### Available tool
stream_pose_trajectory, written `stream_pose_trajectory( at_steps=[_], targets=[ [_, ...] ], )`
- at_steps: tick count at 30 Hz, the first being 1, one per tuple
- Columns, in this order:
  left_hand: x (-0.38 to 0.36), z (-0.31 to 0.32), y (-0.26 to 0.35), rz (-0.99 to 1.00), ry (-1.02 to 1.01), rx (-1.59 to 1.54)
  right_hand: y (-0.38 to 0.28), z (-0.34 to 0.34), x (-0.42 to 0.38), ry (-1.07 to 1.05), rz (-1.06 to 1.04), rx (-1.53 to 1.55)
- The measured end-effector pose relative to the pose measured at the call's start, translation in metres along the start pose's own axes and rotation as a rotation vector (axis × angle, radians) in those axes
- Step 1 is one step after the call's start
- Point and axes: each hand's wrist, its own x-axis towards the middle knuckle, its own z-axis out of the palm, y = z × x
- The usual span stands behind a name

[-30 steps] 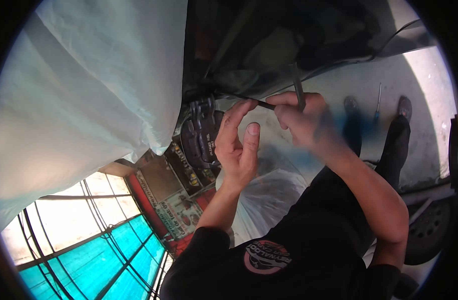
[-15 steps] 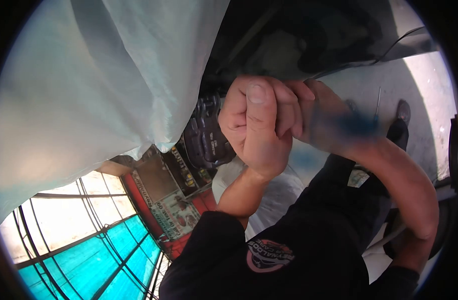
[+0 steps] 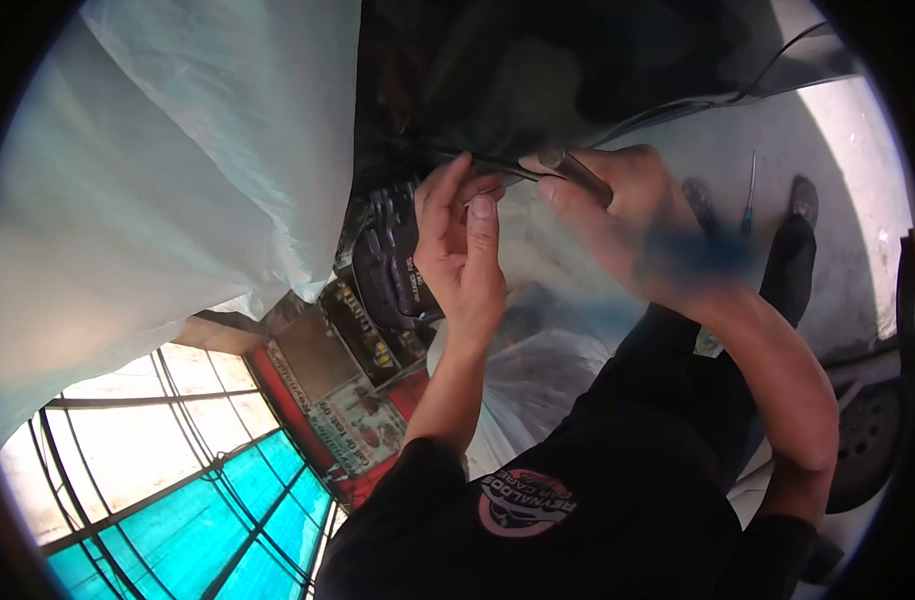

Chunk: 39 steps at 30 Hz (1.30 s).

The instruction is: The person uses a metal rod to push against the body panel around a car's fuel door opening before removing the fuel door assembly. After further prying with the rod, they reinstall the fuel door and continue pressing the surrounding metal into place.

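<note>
My right hand is wrapped round a grey cylindrical metal tool, whose blunt end points up and left past the thumb. A thin dark rod runs left from beside that hand, past the fingertips of my left hand. My left hand is half open, its thumb raised apart from loosely bent fingers. Behind it is a black moulded part with raised lettering. Both hands are close under a glossy black panel. A dark blue blur covers my right wrist.
A pale plastic sheet hangs at the left. On the grey floor a screwdriver lies between my shoes. A wheel stands at the lower right. A printed sign is below the black part, and a dark cable runs at the upper right.
My hands, bunched together before, are now apart; the left has moved left and its fingers have loosened. The grey metal tool in my right hand has come into sight.
</note>
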Motion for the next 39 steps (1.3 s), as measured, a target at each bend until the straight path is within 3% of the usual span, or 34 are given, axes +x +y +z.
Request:
stream_pose_trajectory(
  at_steps=[6, 15, 17, 18, 19, 20, 21, 23, 26, 28, 29, 30, 31, 32, 35, 37, 39],
  targets=[
    [0.003, 0.000, -0.004, 0.062, 0.044, 0.259, 0.009, 0.006, 0.001, 0.051, -0.041, 0.033],
    [0.008, 0.005, 0.001, 0.063, 0.057, 0.315, 0.014, 0.013, 0.013, 0.072, 0.067, 0.140],
    [0.009, 0.003, 0.003, 0.130, 0.036, 0.420, 0.021, 0.011, 0.022, 0.082, -0.232, -0.016],
    [0.011, 0.003, 0.006, 0.200, 0.020, 0.524, 0.016, 0.009, 0.024, 0.083, -0.236, -0.021],
    [0.016, 0.006, 0.009, 0.205, 0.023, 0.518, 0.005, 0.007, 0.027, 0.053, -0.099, -0.009],
    [0.021, 0.009, 0.012, 0.257, 0.024, 0.407, 0.000, 0.006, 0.029, 0.021, 0.040, 0.005],
    [0.028, 0.015, 0.021, 0.308, 0.026, 0.298, 0.000, 0.007, 0.028, 0.019, 0.038, 0.003],
    [0.044, 0.035, 0.041, 0.333, 0.060, 0.211, 0.003, 0.009, 0.032, 0.092, -0.302, -0.347],
    [0.062, 0.054, 0.058, 0.323, -0.047, -0.021, -0.003, -0.011, 0.054, -0.095, -0.189, -0.275],
    [0.069, 0.068, 0.059, 0.167, -0.136, -0.477, -0.001, -0.008, 0.049, -0.005, -0.219, -0.212],
    [0.074, 0.068, 0.051, 0.165, -0.134, -0.485, 0.003, -0.007, 0.046, 0.081, -0.244, -0.137],
    [0.082, 0.068, 0.046, 0.251, -0.257, -0.547, 0.006, -0.013, 0.048, 0.085, -0.243, -0.150],
    [0.088, 0.070, 0.044, 0.342, -0.381, -0.609, 0.010, -0.022, 0.052, -0.106, -0.200, -0.125],
    [0.079, 0.079, 0.046, 0.301, -0.244, -0.555, 0.012, -0.029, 0.054, -0.300, -0.153, -0.098],
    [0.072, 0.084, 0.047, 0.266, -0.190, -0.596, 0.024, -0.025, 0.051, -0.272, -0.289, -0.407],
    [0.067, 0.088, 0.049, 0.259, -0.150, -0.600, 0.022, -0.026, 0.050, -0.262, -0.300, -0.412],
    [0.063, 0.090, 0.044, 0.366, -0.160, -0.569, 0.018, -0.033, 0.055, -0.348, -0.347, -0.561]
  ],
)
